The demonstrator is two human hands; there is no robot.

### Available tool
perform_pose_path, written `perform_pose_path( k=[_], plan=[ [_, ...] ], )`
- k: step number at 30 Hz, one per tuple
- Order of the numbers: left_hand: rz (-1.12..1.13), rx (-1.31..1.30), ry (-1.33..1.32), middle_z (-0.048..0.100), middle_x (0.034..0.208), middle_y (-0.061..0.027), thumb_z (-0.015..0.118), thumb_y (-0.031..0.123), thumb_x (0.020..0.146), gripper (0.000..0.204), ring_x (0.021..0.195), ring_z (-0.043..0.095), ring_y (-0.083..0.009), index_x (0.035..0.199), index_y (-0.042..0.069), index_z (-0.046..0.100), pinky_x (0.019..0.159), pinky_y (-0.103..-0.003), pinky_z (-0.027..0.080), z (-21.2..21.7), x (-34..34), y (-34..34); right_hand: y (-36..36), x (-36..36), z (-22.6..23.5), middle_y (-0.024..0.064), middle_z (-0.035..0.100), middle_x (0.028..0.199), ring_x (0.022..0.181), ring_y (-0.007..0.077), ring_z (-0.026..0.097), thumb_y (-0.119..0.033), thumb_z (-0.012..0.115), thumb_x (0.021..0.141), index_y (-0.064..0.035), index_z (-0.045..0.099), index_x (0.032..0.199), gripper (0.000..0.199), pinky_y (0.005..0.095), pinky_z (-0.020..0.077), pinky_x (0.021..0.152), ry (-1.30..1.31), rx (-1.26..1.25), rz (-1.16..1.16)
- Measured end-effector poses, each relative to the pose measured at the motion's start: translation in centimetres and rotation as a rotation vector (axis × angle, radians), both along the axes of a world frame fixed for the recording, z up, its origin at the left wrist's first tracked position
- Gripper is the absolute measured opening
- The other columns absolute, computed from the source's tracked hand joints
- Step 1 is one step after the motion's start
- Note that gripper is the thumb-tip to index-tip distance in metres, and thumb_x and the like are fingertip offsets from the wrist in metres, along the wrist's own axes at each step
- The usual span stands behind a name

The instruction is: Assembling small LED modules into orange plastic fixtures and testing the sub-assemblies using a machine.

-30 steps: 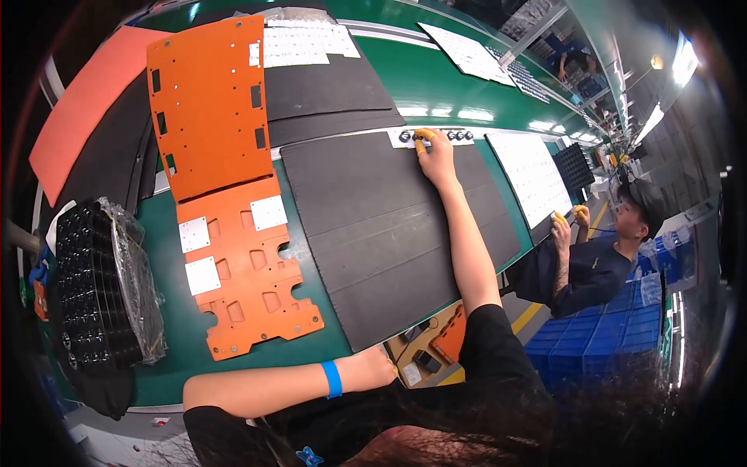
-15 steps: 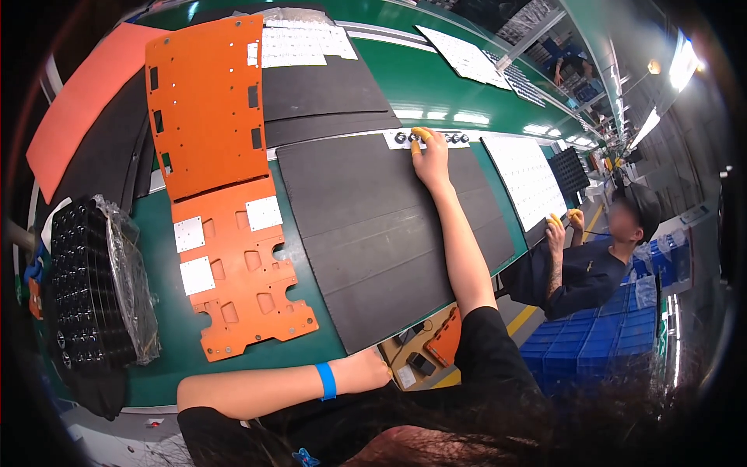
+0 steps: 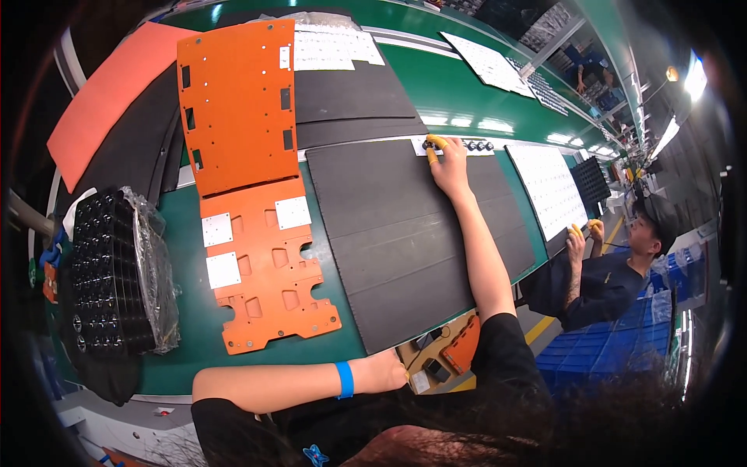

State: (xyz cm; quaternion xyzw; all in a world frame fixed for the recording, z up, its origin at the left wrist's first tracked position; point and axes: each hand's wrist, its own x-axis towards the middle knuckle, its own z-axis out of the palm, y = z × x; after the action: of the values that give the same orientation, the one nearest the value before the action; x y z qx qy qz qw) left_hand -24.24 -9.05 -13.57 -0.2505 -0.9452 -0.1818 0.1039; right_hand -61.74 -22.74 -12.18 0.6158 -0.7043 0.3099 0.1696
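The right hand (image 3: 451, 170) reaches across the black mat (image 3: 397, 241) to the white strip (image 3: 418, 148) at its far edge. Thumb and index finger, in yellow finger cots (image 3: 436, 142), are bent close together at the row of small black round parts (image 3: 479, 145) on that strip; whether they pinch one cannot be told. The left hand (image 3: 383, 372) is loosely curled near the front edge of the green table (image 3: 187, 233); its fingertips are hidden, so any hold cannot be confirmed.

Handling notes: Contact one part only, with the covered fingertips. Apply light, even pressure, square to the strip. Keep the wrist raised so that neighbouring parts are not disturbed. Keep the forearm clear of the orange hinged plate (image 3: 241, 109) and its white square boards (image 3: 292, 212).
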Motion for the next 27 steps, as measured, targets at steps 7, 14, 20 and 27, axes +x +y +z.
perform_pose_path(
  k=[7,14,20,27],
  plan=[
    [0.002,-0.039,-0.075,0.064,0.065,-0.0049,0.06,0.015,0.077,0.011,0.067,0.067,-0.023,0.07,0.008,0.064,0.064,-0.035,0.049,-1.9,0.1,0.9,-0.1,0.4,-0.1,0.0083,0.063,0.112,0.108,0.0307,0.053,-0.001,0.067,0.076,-0.0068,0.065,0.111,0.036,0.0429,0.0403,0.092,0.063,-0.035,-0.004],
    [-0.017,-0.021,-0.054,0.066,0.067,-0.007,0.06,0.015,0.076,0.012,0.068,0.068,-0.024,0.07,0.007,0.066,0.064,-0.036,0.051,-2.5,-0.1,1.0,0.0,9.0,2.7,0.0144,0.064,0.097,0.091,0.034,0.06,-0.004,0.068,0.08,-0.004,0.064,0.105,0.025,0.0423,0.0481,0.08,-0.108,-0.05,0.247],
    [-0.022,-0.012,-0.091,0.068,0.069,-0.0078,0.06,0.015,0.076,0.013,0.071,0.069,-0.0245,0.072,0.006,0.068,0.065,-0.037,0.051,-2.0,0.2,0.7,-1.3,22.3,4.3,0.0123,0.062,0.073,0.066,0.028,0.061,-0.028,0.069,0.088,-0.0013,0.069,0.087,0.027,0.0374,0.0497,0.063,-0.294,0.451,0.417],
    [-0.051,-0.051,-0.071,0.068,0.071,-0.0072,0.059,0.015,0.077,0.012,0.073,0.069,-0.0243,0.074,0.007,0.069,0.064,-0.038,0.051,-1.5,0.0,0.7,-2.1,22.2,5.9,-0.0027,0.058,0.07,0.064,0.0022,0.048,-0.02,0.07,0.09,0.002,0.063,0.081,0.025,0.0223,0.0415,0.059,-1.169,0.73,0.335]
  ],
)
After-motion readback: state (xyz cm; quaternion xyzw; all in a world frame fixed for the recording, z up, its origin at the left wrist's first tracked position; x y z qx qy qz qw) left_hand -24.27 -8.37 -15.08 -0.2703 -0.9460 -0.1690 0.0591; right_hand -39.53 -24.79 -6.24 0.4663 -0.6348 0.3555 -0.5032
